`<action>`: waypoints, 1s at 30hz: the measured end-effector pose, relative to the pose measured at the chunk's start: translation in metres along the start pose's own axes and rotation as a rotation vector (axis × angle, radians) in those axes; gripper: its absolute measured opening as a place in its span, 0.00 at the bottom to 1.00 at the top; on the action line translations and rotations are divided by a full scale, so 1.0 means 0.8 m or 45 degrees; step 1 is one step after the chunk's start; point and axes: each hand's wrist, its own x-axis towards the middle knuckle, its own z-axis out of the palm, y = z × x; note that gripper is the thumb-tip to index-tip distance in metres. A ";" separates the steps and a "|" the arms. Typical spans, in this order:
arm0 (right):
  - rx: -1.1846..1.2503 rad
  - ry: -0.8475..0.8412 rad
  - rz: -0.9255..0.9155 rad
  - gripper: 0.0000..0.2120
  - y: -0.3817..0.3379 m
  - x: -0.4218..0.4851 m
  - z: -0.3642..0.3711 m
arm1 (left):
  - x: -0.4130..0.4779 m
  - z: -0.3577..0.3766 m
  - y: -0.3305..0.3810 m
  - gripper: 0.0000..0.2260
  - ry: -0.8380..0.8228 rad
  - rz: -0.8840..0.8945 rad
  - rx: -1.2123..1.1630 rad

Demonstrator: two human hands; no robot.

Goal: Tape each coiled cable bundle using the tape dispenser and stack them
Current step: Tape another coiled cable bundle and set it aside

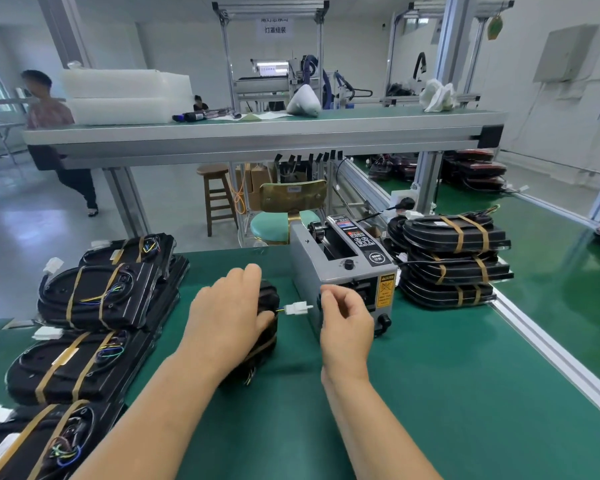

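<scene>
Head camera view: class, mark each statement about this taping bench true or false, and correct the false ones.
1. The left hand holds a black cable bundle on the green mat. True.
2. The tape dispenser stands left of that bundle. False: it stands to its right.
3. A white connector sticks out of the bundle toward the dispenser. True.
4. The stack right of the dispenser is untaped. False: tan tape bands wrap its bundles.
5. The right hand lies flat on the mat. False: it is raised at the dispenser's front, fingers curled.
</scene>
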 end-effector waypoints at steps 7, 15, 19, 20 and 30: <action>0.093 0.290 0.357 0.09 0.011 0.038 -0.044 | -0.007 -0.001 -0.019 0.27 -0.076 -0.022 -0.472; 0.053 0.278 0.376 0.09 -0.005 0.056 -0.041 | -0.026 0.000 -0.041 0.22 -0.057 -0.039 -1.216; 0.026 0.234 0.409 0.06 -0.013 0.062 -0.040 | -0.039 0.007 -0.056 0.23 -0.088 -0.102 -1.458; 0.023 0.221 0.418 0.06 -0.014 0.063 -0.041 | -0.042 0.007 -0.060 0.24 -0.098 -0.114 -1.493; -0.086 0.225 0.410 0.04 -0.023 0.045 -0.032 | -0.064 0.009 -0.066 0.31 -0.142 0.045 -1.137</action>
